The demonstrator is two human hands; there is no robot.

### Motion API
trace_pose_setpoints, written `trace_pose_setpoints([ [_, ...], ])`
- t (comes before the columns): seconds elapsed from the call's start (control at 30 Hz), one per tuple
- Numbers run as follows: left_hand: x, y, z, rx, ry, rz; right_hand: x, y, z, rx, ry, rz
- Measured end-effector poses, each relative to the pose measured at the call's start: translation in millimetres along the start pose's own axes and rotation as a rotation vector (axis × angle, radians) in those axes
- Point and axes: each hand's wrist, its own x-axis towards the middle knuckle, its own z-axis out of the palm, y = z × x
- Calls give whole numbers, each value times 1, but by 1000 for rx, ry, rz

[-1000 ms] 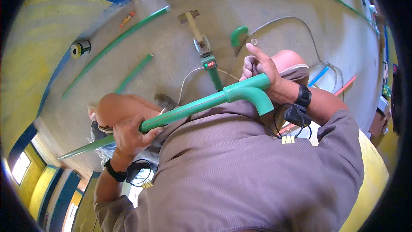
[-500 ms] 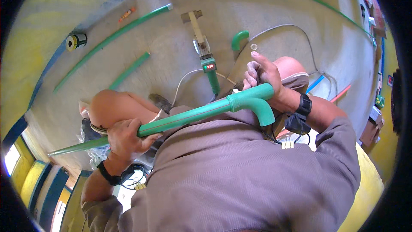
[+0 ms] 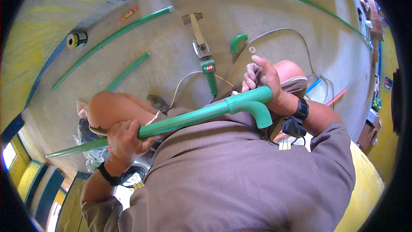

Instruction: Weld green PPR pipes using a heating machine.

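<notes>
My left hand (image 3: 128, 139) grips a long green pipe (image 3: 184, 122) lying slantwise over my lap. At the pipe's right end is a green branched fitting (image 3: 246, 103) with a curved outlet pointing down. My right hand (image 3: 266, 81) braces that fitting's end in its palm, fingers curled above it and thumb raised. Beyond my lap stands a green pipe-welding tool (image 3: 210, 77) with a lit red display, cord and metal heating head. A green elbow (image 3: 237, 43) and a small pale ring (image 3: 252, 50) lie near it on the floor.
Green pipes (image 3: 120, 36) lie on the concrete floor (image 3: 154, 51), with an orange-wrapped tube (image 3: 128, 14) and a spool (image 3: 76, 40) at left. Cables, a blue pipe (image 3: 313, 86) and a red pipe (image 3: 337, 96) are at right, boxes (image 3: 371, 133) along the yellow wall.
Over the last second the floor items shifted slightly in the picture. My right hand and the fitting sit a little lower in view; both hands keep the same hold.
</notes>
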Motion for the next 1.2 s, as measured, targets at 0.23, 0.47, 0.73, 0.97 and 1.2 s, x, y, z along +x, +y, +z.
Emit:
trace_pose_setpoints([
  [0.23,1,5,-14,-107,-71,-10,-4,-5,5,-40,61,43],
  [0.47,-5,14,-5,-134,23,50,-11,-1,3,-55,106,-7],
  [0.73,-2,16,4,-38,-45,87,-6,-1,-8,-94,91,-49],
  [0.97,-6,16,5,-30,-54,76,-7,0,-6,-130,81,-59],
  [1.2,-6,19,-4,-19,-12,30,-4,-5,-2,-29,30,56],
])
